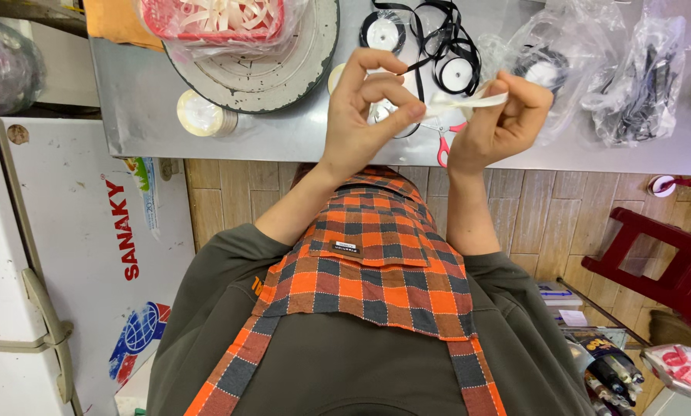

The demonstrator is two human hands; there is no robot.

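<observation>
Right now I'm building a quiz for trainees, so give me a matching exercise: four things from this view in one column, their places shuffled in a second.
1. cream ribbon strip
2. red-handled metal scissors
3. pale ribbon roll
4. red plastic stool

A. on the floor, at the right
B. on the grey metal table, left of both hands
C. pinched between left hand and right hand
D. on the table, under the hands

Pairs: 1-C, 2-D, 3-B, 4-A

Both hands are raised over the metal counter (pixel 284 139). The left hand (pixel 361 108) and right hand (pixel 499 115) pinch a strip of cream ribbon (pixel 469 100) stretched between them, above red-handled scissors (pixel 444 142) and black ribbon spools (pixel 438 46).
</observation>
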